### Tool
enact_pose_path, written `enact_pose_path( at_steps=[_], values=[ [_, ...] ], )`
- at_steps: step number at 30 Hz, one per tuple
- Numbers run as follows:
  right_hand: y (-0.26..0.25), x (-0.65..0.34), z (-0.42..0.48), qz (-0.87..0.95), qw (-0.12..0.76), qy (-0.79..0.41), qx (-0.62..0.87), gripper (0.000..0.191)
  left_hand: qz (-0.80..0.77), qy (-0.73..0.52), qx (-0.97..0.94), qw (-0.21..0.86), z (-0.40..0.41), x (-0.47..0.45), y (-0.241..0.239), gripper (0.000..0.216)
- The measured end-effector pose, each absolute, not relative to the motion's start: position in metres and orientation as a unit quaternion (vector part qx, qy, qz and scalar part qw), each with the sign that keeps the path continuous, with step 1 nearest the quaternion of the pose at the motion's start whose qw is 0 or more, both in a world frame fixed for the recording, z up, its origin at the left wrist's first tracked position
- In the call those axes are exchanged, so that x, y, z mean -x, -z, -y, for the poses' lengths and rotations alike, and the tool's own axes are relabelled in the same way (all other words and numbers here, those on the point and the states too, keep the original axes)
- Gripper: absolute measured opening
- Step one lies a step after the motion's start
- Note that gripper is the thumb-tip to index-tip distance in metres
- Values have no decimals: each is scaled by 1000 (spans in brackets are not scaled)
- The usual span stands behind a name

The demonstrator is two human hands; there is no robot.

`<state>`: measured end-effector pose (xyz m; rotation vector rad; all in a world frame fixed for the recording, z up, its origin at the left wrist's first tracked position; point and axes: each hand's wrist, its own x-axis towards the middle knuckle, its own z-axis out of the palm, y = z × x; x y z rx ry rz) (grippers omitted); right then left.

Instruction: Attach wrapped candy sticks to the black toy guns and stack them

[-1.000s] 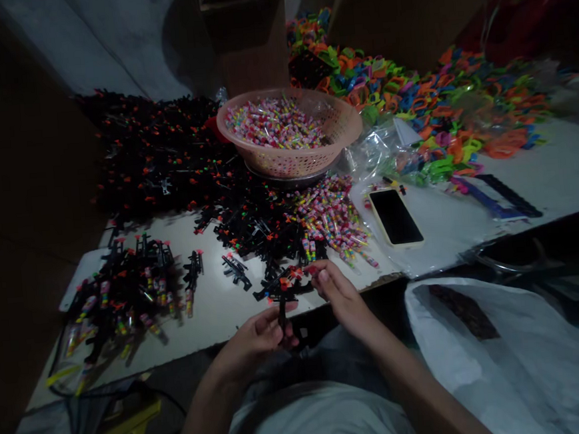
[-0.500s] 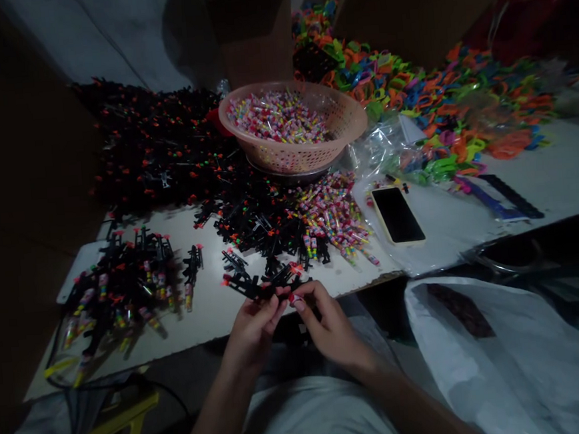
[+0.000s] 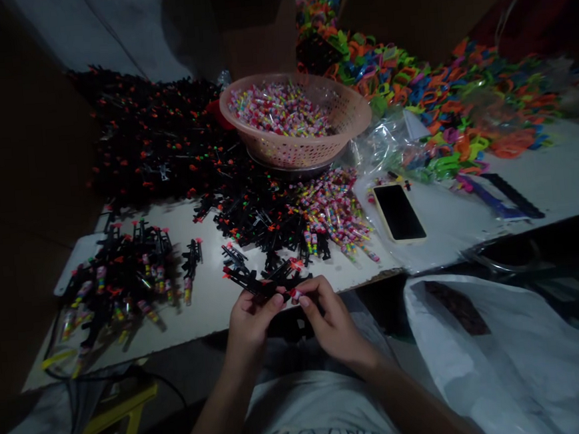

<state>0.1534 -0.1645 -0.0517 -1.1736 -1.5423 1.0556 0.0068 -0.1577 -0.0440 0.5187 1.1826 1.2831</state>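
My left hand (image 3: 250, 320) grips a small black toy gun (image 3: 248, 282) with a red tip, held level just above the table's front edge. Close against it, my right hand (image 3: 327, 314) pinches a small wrapped candy (image 3: 294, 295) at the gun's rear end. Straight ahead lies a loose heap of black toy guns (image 3: 254, 223) mixed with a spread of wrapped candies (image 3: 334, 210). A pink basket (image 3: 346, 115) full of candies stands behind them.
A pile of toy guns with candies fitted (image 3: 119, 284) lies at the left. A phone (image 3: 399, 212) rests face up to the right. Coloured plastic pieces (image 3: 440, 98) and clear bags fill the back right. A white plastic bag (image 3: 511, 353) hangs below the table edge.
The left hand turned the toy gun from hanging down to level and raised it to the table edge. The right hand came back from the heap and joined it with a candy.
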Motion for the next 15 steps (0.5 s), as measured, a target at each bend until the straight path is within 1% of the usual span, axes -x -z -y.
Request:
enact_pose_path(
  at_steps=[3,10,15],
  values=[
    [50,-153,165,637,450,-410,474,8,-513,-560,-230,609,157,-6,45,39],
    [44,-149,164,740,389,-255,486,11,-531,-572,-233,580,160,-9,48,34],
    [43,-146,165,732,410,-241,489,11,-534,-591,-213,566,163,-15,44,35]
  ],
)
